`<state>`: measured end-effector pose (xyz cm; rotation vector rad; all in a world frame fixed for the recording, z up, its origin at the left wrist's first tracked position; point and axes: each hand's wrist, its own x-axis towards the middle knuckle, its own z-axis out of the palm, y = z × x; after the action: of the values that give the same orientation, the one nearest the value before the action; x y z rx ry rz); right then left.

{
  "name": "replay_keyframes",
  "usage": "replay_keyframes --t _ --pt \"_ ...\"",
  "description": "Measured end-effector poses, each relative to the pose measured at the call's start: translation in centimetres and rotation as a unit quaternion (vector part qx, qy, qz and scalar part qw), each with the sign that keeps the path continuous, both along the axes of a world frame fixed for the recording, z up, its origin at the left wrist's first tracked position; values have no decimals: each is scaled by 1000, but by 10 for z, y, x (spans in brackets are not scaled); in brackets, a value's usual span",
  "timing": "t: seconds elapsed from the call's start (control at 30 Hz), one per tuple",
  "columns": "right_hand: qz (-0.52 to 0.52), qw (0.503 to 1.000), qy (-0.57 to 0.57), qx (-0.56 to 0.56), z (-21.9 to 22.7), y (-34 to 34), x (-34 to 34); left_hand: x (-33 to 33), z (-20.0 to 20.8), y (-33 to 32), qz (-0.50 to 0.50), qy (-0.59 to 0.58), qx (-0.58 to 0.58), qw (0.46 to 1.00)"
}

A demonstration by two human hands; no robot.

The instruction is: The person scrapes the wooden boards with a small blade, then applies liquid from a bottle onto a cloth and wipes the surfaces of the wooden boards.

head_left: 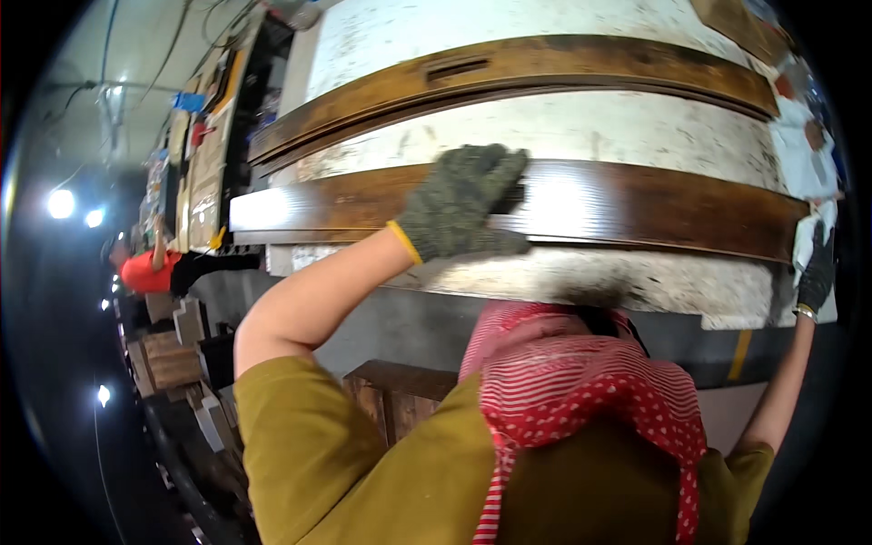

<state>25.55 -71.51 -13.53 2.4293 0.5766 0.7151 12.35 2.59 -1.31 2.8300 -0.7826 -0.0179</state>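
Note:
A long glossy dark-brown board (636, 204) lies across a white, stained worktable (581, 127). My left hand (461, 204), in a grey knit glove with a yellow cuff, rests on the board's middle with the fingers curled over its far edge. At the board's right end my right hand (815, 272), in a dark glove, grips a white cloth (807, 232) against the wood. An olive shirt and a red-and-white scarf (581, 391) fill the lower picture.
A second brown board (509, 77) with a slot lies farther back on the table. Below the table stands a brown wooden box (395, 395). At left are stacked wood blocks (173, 359), a person in a red top (145, 270) and bright lamps.

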Motion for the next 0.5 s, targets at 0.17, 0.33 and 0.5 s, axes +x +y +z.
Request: replay_keyframes --t 0.17,0.33,0.5 --pt "107 895 75 426 7 365 -61 -12 -8 17 36 15 34 999" --pt "265 870 255 329 82 513 -131 -21 0 67 60 66 -109 990" --pt "-129 824 174 524 64 301 -50 -65 -16 281 60 -75 178 979"
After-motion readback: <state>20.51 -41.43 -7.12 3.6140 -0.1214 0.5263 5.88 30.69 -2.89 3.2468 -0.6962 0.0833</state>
